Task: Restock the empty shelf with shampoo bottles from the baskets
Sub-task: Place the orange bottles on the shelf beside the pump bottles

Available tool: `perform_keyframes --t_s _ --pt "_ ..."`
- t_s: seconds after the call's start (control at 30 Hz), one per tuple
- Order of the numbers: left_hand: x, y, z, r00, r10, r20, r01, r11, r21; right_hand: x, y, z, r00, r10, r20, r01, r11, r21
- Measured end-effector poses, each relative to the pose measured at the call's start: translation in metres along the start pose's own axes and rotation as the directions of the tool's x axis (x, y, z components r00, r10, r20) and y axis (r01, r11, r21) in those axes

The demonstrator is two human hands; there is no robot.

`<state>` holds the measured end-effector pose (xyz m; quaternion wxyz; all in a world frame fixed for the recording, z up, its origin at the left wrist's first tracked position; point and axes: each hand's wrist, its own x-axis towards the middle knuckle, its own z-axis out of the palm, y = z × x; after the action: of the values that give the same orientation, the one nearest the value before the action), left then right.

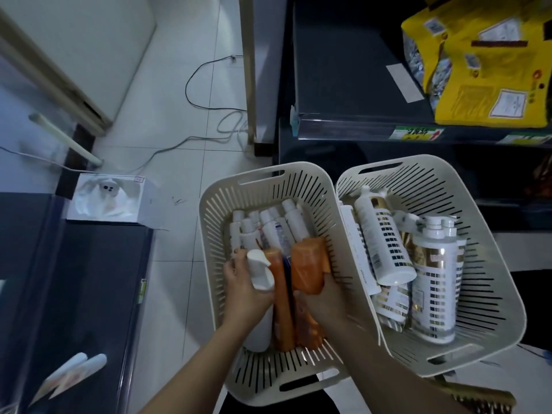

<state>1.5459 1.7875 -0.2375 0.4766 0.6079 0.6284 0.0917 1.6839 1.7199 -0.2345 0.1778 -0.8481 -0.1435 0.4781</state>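
Nearest: left hand (246, 283) and right hand (324, 298) inside cream basket (270, 174), one bottle each.
Left hand grips white pump bottle (260, 271), right hand grips orange bottle (307, 262); likely two per trip to shelf (343, 79).

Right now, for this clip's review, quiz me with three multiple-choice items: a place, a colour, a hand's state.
1. Where do the yellow bags lie?
A on the floor; B on the dark shelf; C in a basket.
2. Which bottle does the right hand grip?
A the orange bottle; B a green one; C a black one.
3. What is the left hand doing?
A hanging idle; B pressing the floor; C holding a white pump bottle.
Answers: 1 B, the bags sit on the shelf's right part. 2 A, its fingers wrap the orange bottle. 3 C, its fingers curl round the pump bottle.
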Motion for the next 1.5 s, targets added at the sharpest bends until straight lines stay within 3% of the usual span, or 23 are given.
perform_keyframes --t_s 0.13,0.33,0.5,0.73,0.9,1.03,1.2,1.33,1.5 --pt "0.0 0.003 0.006 0.995 -0.102 -0.011 0.102 0.995 0.019 -0.003 -0.001 0.002 0.999 -0.04 0.007 0.041 0.999 -0.025" --pt "-0.012 -0.002 0.002 0.999 -0.015 -0.038 0.013 0.998 -0.056 -0.01 0.007 -0.004 0.994 -0.106 -0.009 0.106 0.994 0.019" --pt "-0.03 0.025 -0.032 0.995 0.1 -0.014 -0.1 0.965 -0.241 -0.027 0.001 -0.017 0.972 -0.236 -0.006 0.236 0.97 0.053" --pt "-0.065 0.054 -0.089 0.991 0.073 -0.116 -0.123 0.842 -0.525 -0.053 -0.036 -0.042 0.866 -0.496 0.068 0.495 0.868 0.028" --pt "-0.106 0.065 -0.127 0.964 0.073 -0.257 -0.223 0.751 -0.621 -0.078 -0.068 -0.055 0.755 -0.637 0.155 0.631 0.77 0.093" --pt "-0.153 0.073 -0.149 0.864 0.032 -0.503 -0.387 0.682 -0.621 -0.107 -0.092 -0.047 0.666 -0.69 0.283 0.663 0.721 0.199" --pt "-0.204 0.066 -0.176 0.662 -0.212 -0.719 -0.495 0.596 -0.632 -0.16 -0.117 -0.02 0.497 -0.748 0.44 0.7 0.646 0.306" --pt "-0.252 0.056 -0.207 0.507 -0.381 -0.773 -0.591 0.5 -0.633 -0.208 -0.132 0.011 0.363 -0.755 0.546 0.719 0.6 0.35" --pt "-0.32 0.025 -0.245 0.415 -0.418 -0.808 -0.584 0.558 -0.589 -0.277 -0.14 0.058 0.15 -0.712 0.687 0.741 0.541 0.399"
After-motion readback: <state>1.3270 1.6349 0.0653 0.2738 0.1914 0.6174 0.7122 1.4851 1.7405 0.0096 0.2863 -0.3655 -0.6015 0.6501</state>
